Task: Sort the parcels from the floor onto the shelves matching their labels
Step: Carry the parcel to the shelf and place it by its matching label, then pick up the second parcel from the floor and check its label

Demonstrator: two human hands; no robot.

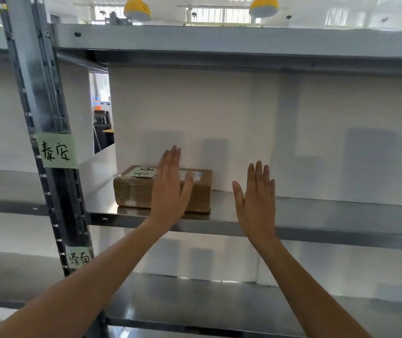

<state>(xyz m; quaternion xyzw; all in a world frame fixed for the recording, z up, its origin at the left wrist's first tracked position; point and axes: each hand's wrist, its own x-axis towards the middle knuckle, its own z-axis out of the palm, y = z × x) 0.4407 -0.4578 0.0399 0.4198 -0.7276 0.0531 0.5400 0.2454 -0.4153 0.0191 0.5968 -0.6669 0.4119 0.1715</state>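
Observation:
A brown cardboard parcel (134,191) with a green handwritten label on top lies on the middle metal shelf (317,215), close to the white back panel. My left hand (169,186) is flat and open in front of the parcel's right half, fingers pointing up; whether it touches the box I cannot tell. To the right of the parcel my right hand (257,198) is raised, open and holding nothing. A green label (57,151) on the shelf upright (41,98) marks this level.
A second green label (79,259) sits lower on the upright beside the lower shelf (219,303). An upper shelf (219,42) spans overhead. A gap at the left of the white back panel (219,118) shows a room behind. Yellow lamps hang above.

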